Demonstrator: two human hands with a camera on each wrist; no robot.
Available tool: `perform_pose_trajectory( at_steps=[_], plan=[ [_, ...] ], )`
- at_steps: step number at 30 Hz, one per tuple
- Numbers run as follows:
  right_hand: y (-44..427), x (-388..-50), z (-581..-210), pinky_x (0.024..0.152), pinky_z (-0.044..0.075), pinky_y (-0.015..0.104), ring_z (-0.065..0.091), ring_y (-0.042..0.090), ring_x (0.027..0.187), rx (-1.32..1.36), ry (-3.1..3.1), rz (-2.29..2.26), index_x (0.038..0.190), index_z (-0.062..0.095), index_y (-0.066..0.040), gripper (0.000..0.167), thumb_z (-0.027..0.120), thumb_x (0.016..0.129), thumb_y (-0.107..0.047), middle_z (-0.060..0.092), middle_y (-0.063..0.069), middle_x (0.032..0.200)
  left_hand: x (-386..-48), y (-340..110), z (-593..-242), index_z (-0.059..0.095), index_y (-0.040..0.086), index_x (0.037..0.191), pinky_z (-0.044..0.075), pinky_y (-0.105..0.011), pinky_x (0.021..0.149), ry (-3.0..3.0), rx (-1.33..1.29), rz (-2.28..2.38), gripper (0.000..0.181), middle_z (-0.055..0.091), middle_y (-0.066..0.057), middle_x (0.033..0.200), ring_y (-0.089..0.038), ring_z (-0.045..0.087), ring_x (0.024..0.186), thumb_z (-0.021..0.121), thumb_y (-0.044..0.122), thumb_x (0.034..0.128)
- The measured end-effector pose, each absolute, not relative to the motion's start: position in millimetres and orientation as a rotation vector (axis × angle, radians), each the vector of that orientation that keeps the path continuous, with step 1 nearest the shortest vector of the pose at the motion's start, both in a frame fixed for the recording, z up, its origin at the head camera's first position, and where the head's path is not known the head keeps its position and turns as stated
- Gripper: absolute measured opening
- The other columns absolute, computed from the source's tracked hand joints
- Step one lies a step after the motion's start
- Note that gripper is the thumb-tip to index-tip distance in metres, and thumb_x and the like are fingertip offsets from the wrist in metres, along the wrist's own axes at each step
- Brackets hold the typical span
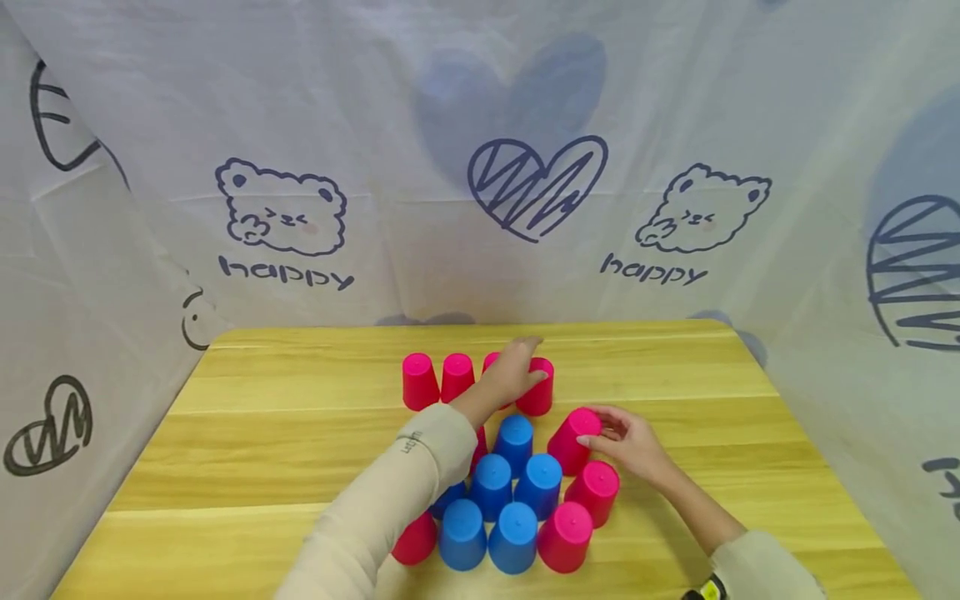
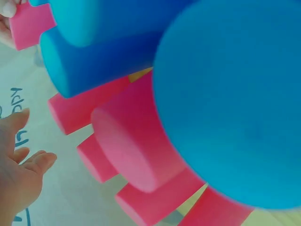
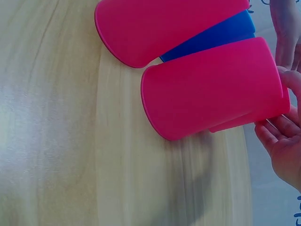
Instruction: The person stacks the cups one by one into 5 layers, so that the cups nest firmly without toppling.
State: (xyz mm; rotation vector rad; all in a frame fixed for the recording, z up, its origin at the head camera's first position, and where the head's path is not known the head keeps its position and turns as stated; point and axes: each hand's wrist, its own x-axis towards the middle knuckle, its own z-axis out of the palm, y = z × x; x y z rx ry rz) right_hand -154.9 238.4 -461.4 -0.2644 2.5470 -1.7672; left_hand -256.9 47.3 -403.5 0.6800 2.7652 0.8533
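Observation:
My right hand [image 1: 633, 442] holds a pink cup [image 1: 572, 446] on the right side of a group of upside-down cups, thumb in front and fingers behind. The right wrist view also shows this right hand [image 3: 284, 136] at the far end of the pink cups. My left hand [image 1: 513, 372] reaches over the back row, just by its rightmost pink cup [image 1: 536, 392]. In the left wrist view the left hand [image 2: 21, 174] has its fingers loosely extended, apart from the cups. The left forearm hides part of the group.
Blue cups [image 1: 517, 537] stand upside down inside the group, with pink cups [image 1: 566, 537] along its sides. More pink cups [image 1: 420, 383] form the back row. All stand on a wooden table [image 1: 262, 442] before a patterned cloth [image 1: 420, 125].

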Motion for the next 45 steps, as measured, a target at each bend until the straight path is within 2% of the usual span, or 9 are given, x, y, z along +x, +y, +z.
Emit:
perform_pose_trajectory(
  at_steps=[2,4,9,11,18,27,36,43,45],
  plan=[
    [239.5,-156.7,-461.3,0.079,0.052,0.014,0.062,0.000,0.089,-0.274,2.563,-1.763,0.122,0.051,0.011,0.047,0.068,0.082,-0.006,0.059,0.030,0.112,-254.8,44.0,-398.9,0.039,0.002,0.139,0.045,-0.036,0.100,2.762,0.705,0.918,0.059,0.045,-0.015,0.140,-0.029,0.042,0.131,0.065,0.013,0.0862],
    [239.9,-158.5,-461.3,0.080,0.052,0.015,0.063,0.002,0.091,-0.268,2.580,-1.749,0.123,0.052,0.009,0.047,0.069,0.082,-0.008,0.059,0.028,0.113,-252.8,40.4,-394.9,0.040,0.002,0.138,0.046,-0.036,0.099,2.763,0.724,0.964,0.059,0.046,-0.015,0.139,-0.029,0.043,0.130,0.065,0.014,0.0858],
    [239.5,-162.9,-461.0,0.084,0.052,0.019,0.063,0.026,0.101,-0.261,2.630,-1.699,0.123,0.053,0.006,0.047,0.069,0.082,-0.011,0.060,0.025,0.115,-249.7,28.2,-388.7,0.042,0.002,0.137,0.045,-0.037,0.101,2.745,0.771,1.046,0.057,0.047,-0.015,0.139,-0.030,0.042,0.131,0.065,0.016,0.0864],
    [239.3,-164.4,-460.0,0.084,0.052,0.017,0.061,0.031,0.103,-0.256,2.649,-1.690,0.123,0.053,0.006,0.047,0.069,0.082,-0.011,0.061,0.024,0.114,-248.1,22.0,-387.8,0.042,0.002,0.137,0.045,-0.038,0.100,2.736,0.795,1.073,0.057,0.047,-0.015,0.139,-0.030,0.042,0.131,0.065,0.017,0.0864],
    [241.8,-170.4,-456.7,0.083,0.051,0.014,0.063,0.025,0.100,-0.250,2.690,-1.683,0.122,0.054,0.007,0.046,0.069,0.082,-0.009,0.061,0.025,0.112,-242.2,0.9,-392.3,0.045,0.005,0.135,0.047,-0.040,0.098,2.727,0.827,1.137,0.056,0.049,-0.014,0.137,-0.030,0.044,0.129,0.066,0.021,0.0854],
    [241.9,-181.4,-451.9,0.088,0.052,0.029,0.060,0.035,0.105,-0.209,2.733,-1.644,0.123,0.054,0.006,0.047,0.069,0.082,-0.011,0.062,0.025,0.113,-230.3,-26.6,-401.1,0.051,0.003,0.130,0.049,-0.043,0.094,2.742,0.839,1.183,0.054,0.054,-0.015,0.132,-0.032,0.049,0.124,0.069,0.020,0.0828],
    [243.6,-193.2,-448.9,0.084,0.053,0.020,0.061,0.029,0.102,-0.185,2.767,-1.617,0.122,0.054,0.008,0.047,0.069,0.082,-0.012,0.061,0.026,0.113,-220.2,-47.3,-412.8,0.052,0.003,0.129,0.054,-0.041,0.085,2.700,0.829,1.203,0.054,0.056,-0.016,0.127,-0.031,0.054,0.115,0.071,0.021,0.0812],
    [242.7,-201.8,-447.0,0.092,0.050,0.038,0.058,0.034,0.108,-0.106,2.777,-1.554,0.125,0.053,0.003,0.048,0.068,0.084,-0.017,0.060,0.023,0.117,-213.6,-61.2,-423.1,0.053,0.003,0.128,0.052,-0.047,0.087,2.651,0.820,1.258,0.054,0.057,-0.015,0.127,-0.032,0.054,0.117,0.071,0.023,0.0809],
    [242.6,-204.1,-447.0,0.094,0.049,0.042,0.057,0.035,0.109,-0.094,2.776,-1.552,0.126,0.053,0.003,0.049,0.068,0.084,-0.017,0.060,0.024,0.118,-211.3,-64.7,-425.0,0.053,0.003,0.128,0.054,-0.044,0.085,2.636,0.811,1.272,0.054,0.057,-0.014,0.127,-0.031,0.054,0.117,0.071,0.024,0.0810]
  ],
)
